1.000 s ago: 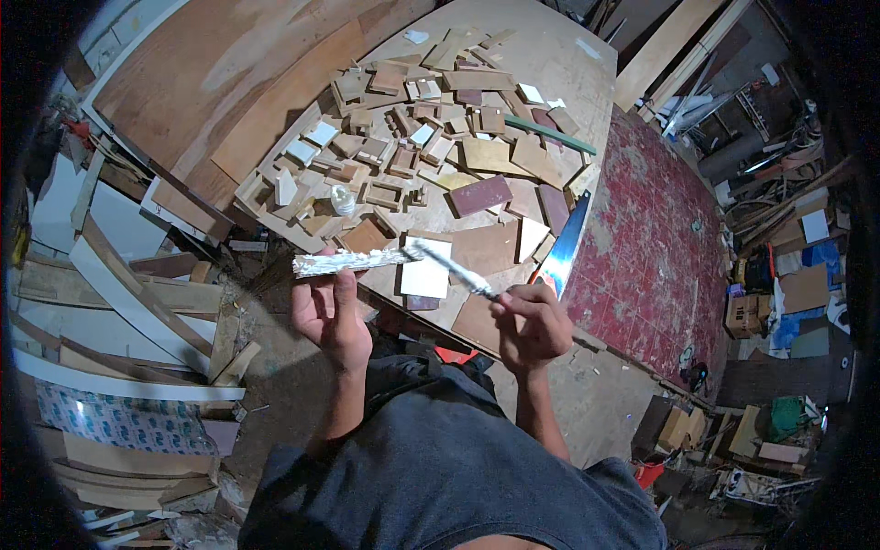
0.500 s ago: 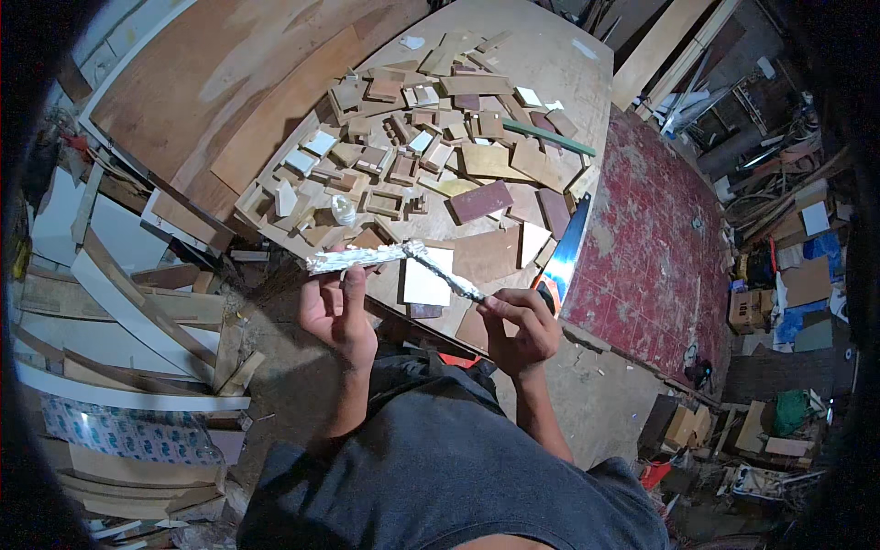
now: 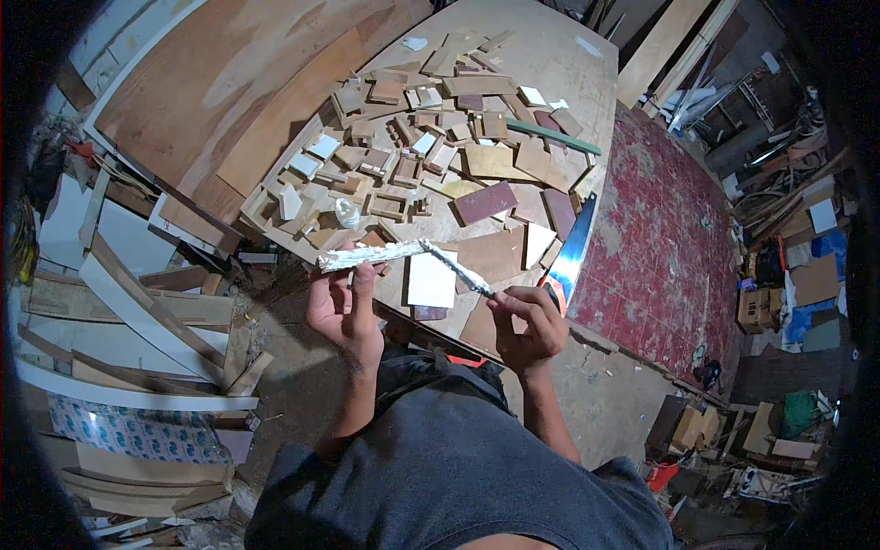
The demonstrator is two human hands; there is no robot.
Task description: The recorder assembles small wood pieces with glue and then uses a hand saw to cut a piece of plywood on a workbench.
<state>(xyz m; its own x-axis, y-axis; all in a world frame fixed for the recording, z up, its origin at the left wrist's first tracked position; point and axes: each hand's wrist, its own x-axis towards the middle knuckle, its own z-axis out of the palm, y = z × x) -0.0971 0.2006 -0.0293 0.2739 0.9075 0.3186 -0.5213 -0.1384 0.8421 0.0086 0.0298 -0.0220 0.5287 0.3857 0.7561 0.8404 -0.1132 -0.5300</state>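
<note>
My left hand (image 3: 346,316) pinches one end of a flat strip (image 3: 376,255) thickly smeared with white paste, held level above the near edge of the table. A thinner stick (image 3: 458,271), also coated white, slants down from the strip's far right end to my right hand (image 3: 530,328). The fingertips of that hand are closed on the stick's lower end. Strip and stick meet at their tips; whether they only touch or are joined, I cannot tell. Below them lies a white rectangular piece (image 3: 431,281). A whitish, translucent lump (image 3: 347,213) sits just beyond my left hand.
Wooden offcuts and small blocks (image 3: 408,170) cover much of the table (image 3: 541,55). A handsaw (image 3: 573,252) lies at its right edge, near a green strip (image 3: 555,137). Large boards (image 3: 183,101) lean at left; a reddish panel (image 3: 651,238) stretches to the right.
Both hands appear slightly farther right, along with the whole view. The stick's tip now sits at the upper right end of the strip, with its angle slightly altered. Both grips remain.
</note>
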